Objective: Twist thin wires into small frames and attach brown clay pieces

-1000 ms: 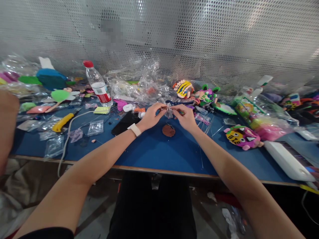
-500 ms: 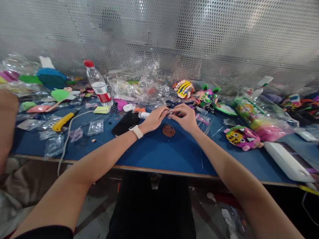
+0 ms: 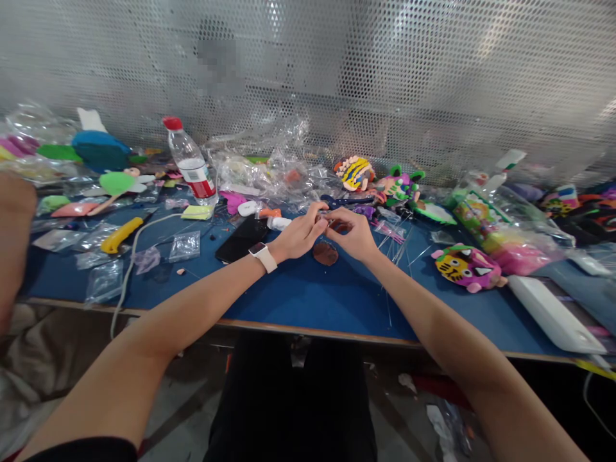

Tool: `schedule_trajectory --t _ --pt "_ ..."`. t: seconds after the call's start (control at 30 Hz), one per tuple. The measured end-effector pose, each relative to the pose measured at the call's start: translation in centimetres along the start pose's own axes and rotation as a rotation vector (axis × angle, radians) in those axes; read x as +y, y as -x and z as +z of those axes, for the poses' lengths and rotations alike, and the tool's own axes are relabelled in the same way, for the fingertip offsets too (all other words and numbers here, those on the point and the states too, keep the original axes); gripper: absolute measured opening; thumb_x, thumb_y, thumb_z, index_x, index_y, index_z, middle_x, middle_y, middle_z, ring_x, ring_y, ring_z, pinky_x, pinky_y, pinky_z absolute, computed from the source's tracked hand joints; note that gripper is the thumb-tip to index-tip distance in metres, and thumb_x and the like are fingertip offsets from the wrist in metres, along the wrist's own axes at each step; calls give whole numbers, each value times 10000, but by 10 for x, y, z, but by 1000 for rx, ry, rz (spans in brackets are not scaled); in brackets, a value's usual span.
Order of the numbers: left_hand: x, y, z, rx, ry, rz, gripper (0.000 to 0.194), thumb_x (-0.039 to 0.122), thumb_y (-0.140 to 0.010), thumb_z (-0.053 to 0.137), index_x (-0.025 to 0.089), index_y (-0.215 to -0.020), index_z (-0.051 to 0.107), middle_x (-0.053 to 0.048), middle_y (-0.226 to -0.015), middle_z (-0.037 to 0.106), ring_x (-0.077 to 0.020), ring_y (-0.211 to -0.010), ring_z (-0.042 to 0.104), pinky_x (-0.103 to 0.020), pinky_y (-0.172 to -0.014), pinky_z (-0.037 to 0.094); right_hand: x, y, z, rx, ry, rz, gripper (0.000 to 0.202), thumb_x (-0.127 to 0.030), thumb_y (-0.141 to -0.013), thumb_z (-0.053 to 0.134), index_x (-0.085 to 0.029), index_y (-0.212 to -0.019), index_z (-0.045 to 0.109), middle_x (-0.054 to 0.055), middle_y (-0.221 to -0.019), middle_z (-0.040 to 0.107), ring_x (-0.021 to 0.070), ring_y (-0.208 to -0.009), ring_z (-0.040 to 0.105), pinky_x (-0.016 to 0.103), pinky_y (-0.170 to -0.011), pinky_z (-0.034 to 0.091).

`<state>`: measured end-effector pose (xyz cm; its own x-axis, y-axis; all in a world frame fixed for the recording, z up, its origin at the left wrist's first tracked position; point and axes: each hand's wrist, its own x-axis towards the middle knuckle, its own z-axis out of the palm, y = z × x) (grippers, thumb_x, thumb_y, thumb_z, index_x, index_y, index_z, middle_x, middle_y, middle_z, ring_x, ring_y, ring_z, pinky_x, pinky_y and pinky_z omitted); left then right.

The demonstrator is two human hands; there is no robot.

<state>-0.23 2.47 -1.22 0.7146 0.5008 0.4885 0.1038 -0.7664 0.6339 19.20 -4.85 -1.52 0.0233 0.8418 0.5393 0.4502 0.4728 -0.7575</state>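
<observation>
My left hand (image 3: 304,232) and my right hand (image 3: 350,231) meet at the middle of the blue table (image 3: 308,295). Their fingertips are pinched together around something small that I cannot make out. Just below the fingers a flat, round brown clay piece (image 3: 326,253) lies on the table. A black phone (image 3: 242,239) is beside my left wrist, with a white tube (image 3: 278,223) near the left hand. Purple scraps and thin clear strands lie to the right of my right hand.
A red-capped bottle (image 3: 191,163), a yellow cutter (image 3: 121,235) and plastic bags stand or lie at the left and back. To the right are a pink and yellow clay animal (image 3: 468,267) and a white device (image 3: 553,314). Another person's arm (image 3: 14,244) is at the far left.
My left fingers have lifted and shifted over the small item, and my right hand has moved slightly left and down. The brown piece stays in place.
</observation>
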Motion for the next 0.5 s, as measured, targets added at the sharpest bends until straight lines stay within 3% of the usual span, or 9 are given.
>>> schedule_trajectory --t 0.17,0.3,0.5 --pt "-1 1 2 -22 -73 37 753 758 -1134 234 162 -1538 453 -172 -1170 761 -303 -961 776 -419 -893 575 -1 0 2 -25 125 -66 242 -493 -971 774 -262 -1028 820 62 -1031 791 207 -799 716 359 -692 620" --pt "1 -2 0 -44 -180 14 645 652 -1177 174 182 -1456 516 -159 -1179 772 -295 -974 785 -409 -859 578 1 -2 -2 -18 241 -171 212 -415 -1039 715 -231 -967 792 57 -928 758 189 -713 673 343 -667 569" --pt "-3 -14 -5 -33 -297 -19 478 455 -1208 247 195 -1363 617 -136 -1138 798 -276 -1005 787 -401 -877 574 7 -10 -13 120 277 -150 194 -362 -1054 700 -242 -941 802 48 -894 781 201 -719 698 367 -711 580"
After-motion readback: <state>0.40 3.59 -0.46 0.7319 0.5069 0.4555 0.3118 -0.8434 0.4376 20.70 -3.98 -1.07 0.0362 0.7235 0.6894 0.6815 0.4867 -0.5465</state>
